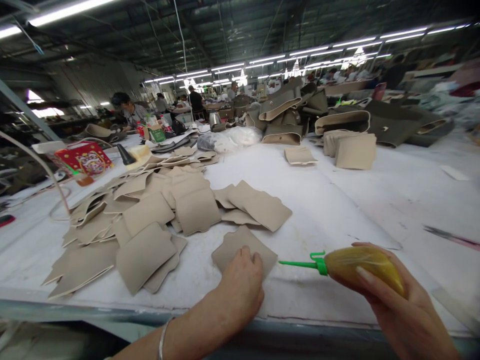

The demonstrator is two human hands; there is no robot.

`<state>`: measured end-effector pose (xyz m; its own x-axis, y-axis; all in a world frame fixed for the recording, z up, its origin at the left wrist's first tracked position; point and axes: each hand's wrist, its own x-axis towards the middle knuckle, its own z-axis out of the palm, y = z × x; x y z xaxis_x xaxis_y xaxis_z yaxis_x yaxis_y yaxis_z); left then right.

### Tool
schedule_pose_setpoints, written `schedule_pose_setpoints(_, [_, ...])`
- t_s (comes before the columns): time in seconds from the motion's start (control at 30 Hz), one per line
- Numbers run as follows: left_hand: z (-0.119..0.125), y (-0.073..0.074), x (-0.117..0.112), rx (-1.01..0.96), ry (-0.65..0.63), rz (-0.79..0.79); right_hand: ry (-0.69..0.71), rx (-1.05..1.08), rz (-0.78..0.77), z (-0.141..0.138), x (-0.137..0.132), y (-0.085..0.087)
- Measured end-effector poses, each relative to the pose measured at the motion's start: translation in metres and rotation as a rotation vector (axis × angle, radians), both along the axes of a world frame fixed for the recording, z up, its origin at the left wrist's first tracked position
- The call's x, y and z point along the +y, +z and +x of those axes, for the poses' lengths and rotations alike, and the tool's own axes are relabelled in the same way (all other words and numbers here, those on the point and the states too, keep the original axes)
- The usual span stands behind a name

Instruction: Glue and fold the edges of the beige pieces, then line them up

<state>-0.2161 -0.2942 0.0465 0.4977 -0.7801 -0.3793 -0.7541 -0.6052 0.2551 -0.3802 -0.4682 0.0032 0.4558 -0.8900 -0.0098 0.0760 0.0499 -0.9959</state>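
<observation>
My left hand rests with fingers pressed down on a beige cut fabric piece near the front edge of the white table. My right hand is wrapped round a yellow glue bottle with a green nozzle that points left toward that piece. The nozzle tip hangs just right of the piece, not touching it. A spread of several similar beige pieces lies to the left and behind.
A red printed box stands at the far left. Stacked beige pieces and olive and beige bag shells pile up at the back. Other people work at distant tables. A thin cable curves at left.
</observation>
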Motion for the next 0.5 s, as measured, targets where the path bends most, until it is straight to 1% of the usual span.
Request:
schedule_pose_setpoints(0.07, [-0.001, -0.0012, -0.0002, -0.011, 0.014, -0.014, 0.036, -0.016, 0.028, -0.001, -0.0012, -0.0028])
schedule_pose_setpoints(0.13, [-0.0012, -0.002, 0.0004, -0.003, 0.007, -0.024, 0.032, -0.017, 0.033, -0.0011, -0.0015, -0.0038])
schedule_pose_setpoints(0.27, [0.0, -0.0013, 0.0018, 0.01, -0.011, 0.018, 0.034, -0.017, 0.055, -0.0009, -0.0009, -0.0037])
schedule_pose_setpoints(0.37, [-0.0015, -0.001, -0.0003, -0.034, -0.009, 0.035, 0.041, -0.009, 0.065, -0.0024, -0.0009, -0.0048])
schedule_pose_setpoints(0.5, [-0.0082, -0.0039, -0.0071, -0.129, -0.005, 0.038, 0.063, -0.008, 0.04, -0.0045, -0.0007, -0.0077])
